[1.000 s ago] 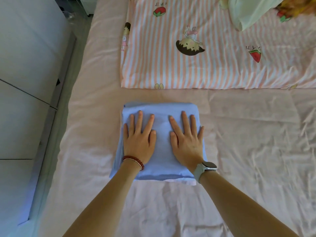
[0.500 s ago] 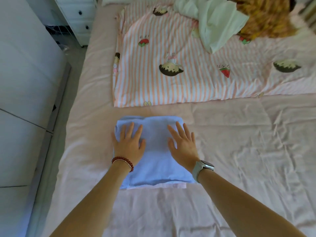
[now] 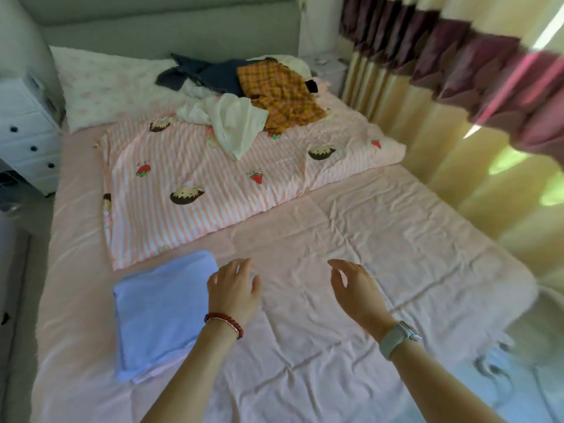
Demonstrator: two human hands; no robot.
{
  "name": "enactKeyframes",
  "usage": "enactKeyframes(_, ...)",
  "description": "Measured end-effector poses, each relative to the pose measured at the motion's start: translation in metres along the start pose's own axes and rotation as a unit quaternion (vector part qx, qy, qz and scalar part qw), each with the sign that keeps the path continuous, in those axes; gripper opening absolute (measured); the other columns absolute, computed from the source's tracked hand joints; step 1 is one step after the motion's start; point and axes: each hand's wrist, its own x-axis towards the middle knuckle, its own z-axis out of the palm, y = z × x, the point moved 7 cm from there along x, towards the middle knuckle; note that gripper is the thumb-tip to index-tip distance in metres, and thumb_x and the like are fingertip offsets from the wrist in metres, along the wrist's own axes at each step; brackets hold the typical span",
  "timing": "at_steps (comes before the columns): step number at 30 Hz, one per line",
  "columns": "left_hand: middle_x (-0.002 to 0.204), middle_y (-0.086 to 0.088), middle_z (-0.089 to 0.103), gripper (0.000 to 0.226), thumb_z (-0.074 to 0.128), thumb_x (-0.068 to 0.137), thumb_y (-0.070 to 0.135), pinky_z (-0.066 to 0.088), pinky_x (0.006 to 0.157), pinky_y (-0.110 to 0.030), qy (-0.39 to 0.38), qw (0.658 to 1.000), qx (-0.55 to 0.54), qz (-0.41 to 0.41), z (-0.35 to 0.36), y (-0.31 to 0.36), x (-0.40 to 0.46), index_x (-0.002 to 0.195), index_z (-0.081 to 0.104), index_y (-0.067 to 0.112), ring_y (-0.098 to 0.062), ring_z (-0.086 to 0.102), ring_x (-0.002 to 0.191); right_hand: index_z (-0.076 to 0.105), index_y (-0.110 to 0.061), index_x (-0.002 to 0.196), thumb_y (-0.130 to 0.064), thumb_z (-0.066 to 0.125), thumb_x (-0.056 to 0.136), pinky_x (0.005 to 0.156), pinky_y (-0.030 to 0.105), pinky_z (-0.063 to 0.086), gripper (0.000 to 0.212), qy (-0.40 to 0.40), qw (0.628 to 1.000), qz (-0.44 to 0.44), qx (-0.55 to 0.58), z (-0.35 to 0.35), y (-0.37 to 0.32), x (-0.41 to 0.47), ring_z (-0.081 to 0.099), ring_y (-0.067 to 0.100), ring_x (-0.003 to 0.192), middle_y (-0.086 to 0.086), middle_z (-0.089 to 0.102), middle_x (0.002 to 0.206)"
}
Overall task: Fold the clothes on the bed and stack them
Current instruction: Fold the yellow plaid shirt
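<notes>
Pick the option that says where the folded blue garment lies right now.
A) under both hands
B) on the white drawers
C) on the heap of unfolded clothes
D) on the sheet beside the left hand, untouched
D: the folded blue garment lies flat on the pink sheet, just beside the left hand, and neither hand rests on it.

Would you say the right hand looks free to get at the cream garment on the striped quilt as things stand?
Probably yes. The right hand is open and holds nothing, and only bare pink sheet and the striped quilt lie between it and the cream garment, though it is far up the bed, so a lean seems needed.
</notes>
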Motion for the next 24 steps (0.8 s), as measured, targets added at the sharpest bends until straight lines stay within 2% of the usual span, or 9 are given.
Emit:
enactKeyframes(3,0.138,0.002,0.044,0.041,0.040,0.094,0.031,0.034,0.098,-0.032,-0.017,0.997,0.000,0.080,0.016,0.106,0.008,0.133,0.043,0.019,-0.020,0.042,0.125,0.056,-0.018,0.126,-0.020,0.043,0.095,0.099,0.034,0.038,0.033,0.028,0.997,0.066,0.009,-0.061,0.082,-0.025,0.050,0.023,0.119,0.003,0.058,0.127)
enactKeyframes(7,0.132,-0.003,0.051,0.039,0.045,0.092,0.028,0.038,0.093,-0.034,-0.033,0.986,-0.022,0.159,0.055,0.252,0.001,0.129,0.049,0.016,-0.025,0.046,0.120,0.056,-0.018,0.125,-0.021,0.042,0.096,0.098,0.034,0.040,0.033,0.058,0.988,0.144,0.022,-0.132,0.205,-0.065,0.052,0.024,0.117,0.002,0.059,0.127)
enactKeyframes(12,0.132,-0.004,0.051,0.040,0.044,0.093,0.027,0.037,0.095,-0.034,-0.083,0.976,-0.034,0.201,0.124,0.410,-0.019,0.131,0.047,0.015,-0.025,0.046,0.120,0.057,-0.014,0.123,-0.018,0.043,0.095,0.094,0.034,0.042,0.032,0.085,0.969,0.224,0.056,-0.211,0.357,-0.114,0.055,0.024,0.114,0.005,0.062,0.122)
enactKeyframes(16,0.132,-0.003,0.051,0.040,0.044,0.093,0.030,0.036,0.095,-0.033,-0.099,0.966,-0.028,0.239,0.155,0.519,-0.015,0.132,0.047,0.018,-0.024,0.046,0.120,0.057,-0.015,0.124,-0.019,0.044,0.094,0.089,0.032,0.042,0.033,0.109,0.950,0.289,0.053,-0.266,0.450,-0.128,0.055,0.027,0.111,0.006,0.064,0.119)
enactKeyframes(20,0.123,-0.004,0.056,0.036,0.047,0.091,0.029,0.035,0.092,-0.032,-0.079,0.956,-0.037,0.280,0.165,0.606,0.015,0.125,0.052,0.017,-0.026,0.048,0.115,0.054,-0.014,0.127,-0.020,0.043,0.095,0.095,0.035,0.040,0.035,0.120,0.948,0.294,0.033,-0.313,0.511,-0.104,0.054,0.027,0.113,0.006,0.060,0.125)
enactKeyframes(24,0.121,-0.005,0.057,0.037,0.049,0.090,0.028,0.036,0.091,-0.033,-0.062,0.956,-0.029,0.284,0.178,0.669,0.075,0.125,0.052,0.017,-0.025,0.048,0.114,0.054,-0.014,0.127,-0.020,0.044,0.095,0.099,0.037,0.039,0.035,0.123,0.954,0.274,0.017,-0.354,0.559,-0.045,0.049,0.026,0.119,0.006,0.057,0.127)
